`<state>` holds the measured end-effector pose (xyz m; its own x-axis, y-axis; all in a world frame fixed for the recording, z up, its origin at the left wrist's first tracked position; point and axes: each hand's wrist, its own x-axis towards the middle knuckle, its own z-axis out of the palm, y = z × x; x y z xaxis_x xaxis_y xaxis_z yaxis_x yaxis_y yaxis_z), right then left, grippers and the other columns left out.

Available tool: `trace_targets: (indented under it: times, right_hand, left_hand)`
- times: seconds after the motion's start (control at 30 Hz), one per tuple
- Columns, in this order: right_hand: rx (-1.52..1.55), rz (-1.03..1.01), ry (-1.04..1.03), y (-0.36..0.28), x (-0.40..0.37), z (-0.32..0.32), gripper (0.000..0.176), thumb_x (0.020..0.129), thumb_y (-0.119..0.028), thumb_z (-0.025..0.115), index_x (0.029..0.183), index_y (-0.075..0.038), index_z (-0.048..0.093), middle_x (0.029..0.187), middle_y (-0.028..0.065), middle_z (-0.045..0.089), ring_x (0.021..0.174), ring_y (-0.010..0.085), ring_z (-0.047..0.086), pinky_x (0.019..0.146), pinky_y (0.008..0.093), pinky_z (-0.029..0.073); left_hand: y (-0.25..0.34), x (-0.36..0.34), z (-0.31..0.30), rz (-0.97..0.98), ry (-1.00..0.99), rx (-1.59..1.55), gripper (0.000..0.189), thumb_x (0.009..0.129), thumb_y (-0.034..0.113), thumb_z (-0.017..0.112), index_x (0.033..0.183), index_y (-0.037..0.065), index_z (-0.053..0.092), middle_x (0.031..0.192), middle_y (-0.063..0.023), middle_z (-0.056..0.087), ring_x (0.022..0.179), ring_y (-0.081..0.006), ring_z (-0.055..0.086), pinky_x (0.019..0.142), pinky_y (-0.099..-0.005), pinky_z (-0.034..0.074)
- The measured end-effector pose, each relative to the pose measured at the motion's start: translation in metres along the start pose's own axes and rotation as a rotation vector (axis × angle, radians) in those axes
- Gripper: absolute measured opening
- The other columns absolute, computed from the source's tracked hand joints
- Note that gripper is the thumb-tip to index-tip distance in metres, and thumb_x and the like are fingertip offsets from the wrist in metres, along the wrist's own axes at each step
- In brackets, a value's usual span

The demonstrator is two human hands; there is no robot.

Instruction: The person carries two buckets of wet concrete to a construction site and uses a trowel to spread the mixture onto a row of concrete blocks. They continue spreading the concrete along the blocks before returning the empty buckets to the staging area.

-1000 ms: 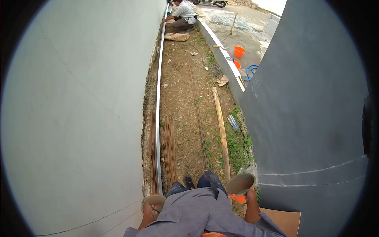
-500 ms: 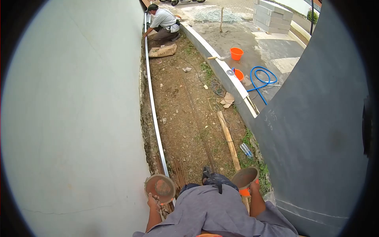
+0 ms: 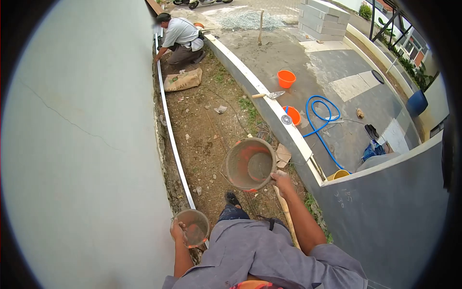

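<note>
My left hand [image 3: 178, 232] grips the rim of a mud-caked orange bucket [image 3: 196, 229], low beside the pale wall. Its mouth is tilted up toward me. Out in front, my right hand [image 3: 282, 183] is closed on the rim of a second dirty orange bucket [image 3: 251, 164]. That bucket hangs over the dirt strip, its grey-crusted inside showing and its thin wire handle loose at the side. My fingers are partly hidden behind both rims.
A person [image 3: 180, 38] crouches at the far end by a long white metal strip [image 3: 172, 130]. On the low wall [image 3: 240, 72] lies a trowel [image 3: 269, 95]. Beyond it stand two orange buckets [image 3: 286, 79], with a coiled blue hose [image 3: 313, 127]. A paper sack [image 3: 184, 80] lies on the dirt.
My right hand has swung the bucket forward and left, from beside my hip to in front of me. The left bucket stays low. My view has shifted right, showing more of the yard.
</note>
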<state>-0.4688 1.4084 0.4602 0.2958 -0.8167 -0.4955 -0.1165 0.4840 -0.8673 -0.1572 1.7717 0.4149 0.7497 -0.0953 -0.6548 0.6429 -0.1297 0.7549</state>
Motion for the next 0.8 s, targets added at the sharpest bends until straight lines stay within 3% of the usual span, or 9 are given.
trace_targets:
  times: [0.13, 0.3, 0.37, 0.4, 0.47, 0.5, 0.57, 0.67, 0.8]
  right_hand:
    - [-0.067, 0.037, -0.201, -0.091, 0.057, 0.081, 0.014, 0.082, -0.015, 0.056, 0.083, -0.002, 0.062, 0.079, 0.0033, 0.061, 0.073, 0.0123, 0.056, 0.065, 0.0276, 0.043]
    - [0.026, 0.023, -0.437, -0.141, 0.148, 0.159, 0.015, 0.08, -0.015, 0.058, 0.085, -0.002, 0.062, 0.077, 0.0047, 0.062, 0.069, 0.0135, 0.057, 0.063, 0.0273, 0.044]
    - [0.066, 0.071, -0.486, -0.157, 0.189, 0.187, 0.015, 0.08, -0.015, 0.058, 0.085, -0.002, 0.062, 0.077, 0.0041, 0.061, 0.069, 0.0138, 0.056, 0.063, 0.0274, 0.045]
    - [0.066, 0.088, -0.544, -0.163, 0.213, 0.2, 0.014, 0.08, -0.015, 0.058, 0.084, -0.002, 0.061, 0.078, 0.0041, 0.061, 0.07, 0.0138, 0.056, 0.063, 0.0275, 0.045]
    - [0.08, 0.109, -0.595, -0.175, 0.256, 0.22, 0.014, 0.08, -0.015, 0.058, 0.083, -0.003, 0.061, 0.078, 0.0041, 0.061, 0.071, 0.0139, 0.056, 0.063, 0.0276, 0.045]
    - [0.109, 0.113, -0.601, -0.183, 0.277, 0.227, 0.013, 0.08, -0.016, 0.058, 0.082, -0.003, 0.061, 0.079, 0.0046, 0.06, 0.072, 0.0138, 0.056, 0.063, 0.028, 0.045]
    - [0.127, 0.13, -0.636, -0.204, 0.324, 0.234, 0.015, 0.081, -0.018, 0.058, 0.086, -0.004, 0.06, 0.082, 0.0061, 0.06, 0.075, 0.0151, 0.056, 0.062, 0.0288, 0.046]
    - [0.307, 0.224, -0.611, -0.223, 0.398, 0.234, 0.02, 0.084, -0.019, 0.058, 0.093, -0.001, 0.056, 0.089, 0.0091, 0.059, 0.078, 0.0171, 0.06, 0.065, 0.0287, 0.051]
    - [0.162, 0.253, -0.193, -0.211, 0.5, 0.196, 0.025, 0.085, -0.022, 0.057, 0.097, 0.0, 0.057, 0.085, 0.0101, 0.059, 0.071, 0.0188, 0.06, 0.057, 0.0291, 0.051]
  left_hand:
    - [0.095, 0.038, 0.1, 0.045, -0.269, -0.002, 0.031, 0.088, 0.036, 0.053, 0.105, 0.01, 0.049, 0.067, 0.0002, 0.054, 0.055, -0.0102, 0.052, 0.043, -0.0253, 0.038]
    - [0.208, 0.074, 0.22, -0.037, -0.471, 0.059, 0.044, 0.088, 0.044, 0.05, 0.117, 0.011, 0.046, 0.083, -0.0028, 0.059, 0.069, -0.0128, 0.058, 0.053, -0.0249, 0.044]
    - [0.236, 0.094, 0.263, -0.012, -0.734, -0.042, 0.046, 0.089, 0.039, 0.05, 0.122, 0.008, 0.044, 0.099, -0.0064, 0.059, 0.082, -0.018, 0.06, 0.064, -0.0298, 0.048]
    - [0.251, 0.101, 0.282, -0.018, -0.734, -0.028, 0.046, 0.089, 0.039, 0.05, 0.122, 0.008, 0.044, 0.099, -0.0064, 0.059, 0.082, -0.018, 0.06, 0.064, -0.0298, 0.048]
    - [0.28, 0.111, 0.321, 0.134, -0.694, 0.173, 0.045, 0.089, 0.031, 0.051, 0.122, 0.002, 0.043, 0.111, -0.01, 0.057, 0.098, -0.0225, 0.057, 0.08, -0.0346, 0.047]
    - [0.288, 0.122, 0.338, 0.13, -0.702, 0.092, 0.043, 0.088, 0.025, 0.054, 0.12, -0.001, 0.044, 0.114, -0.011, 0.055, 0.105, -0.0227, 0.053, 0.088, -0.0367, 0.043]
    - [0.306, 0.138, 0.377, 0.145, -0.694, 0.111, 0.042, 0.087, 0.024, 0.054, 0.12, -0.001, 0.045, 0.114, -0.0113, 0.055, 0.106, -0.0231, 0.053, 0.089, -0.0367, 0.043]
    - [0.328, 0.176, 0.424, 0.092, -0.65, 0.126, 0.037, 0.086, 0.022, 0.056, 0.116, 0.001, 0.047, 0.112, -0.0108, 0.055, 0.106, -0.0244, 0.053, 0.09, -0.038, 0.042]
    - [0.356, 0.194, 0.484, 0.009, -0.568, 0.132, 0.037, 0.087, 0.023, 0.056, 0.116, 0.003, 0.045, 0.114, -0.0117, 0.053, 0.105, -0.0281, 0.052, 0.085, -0.0427, 0.045]
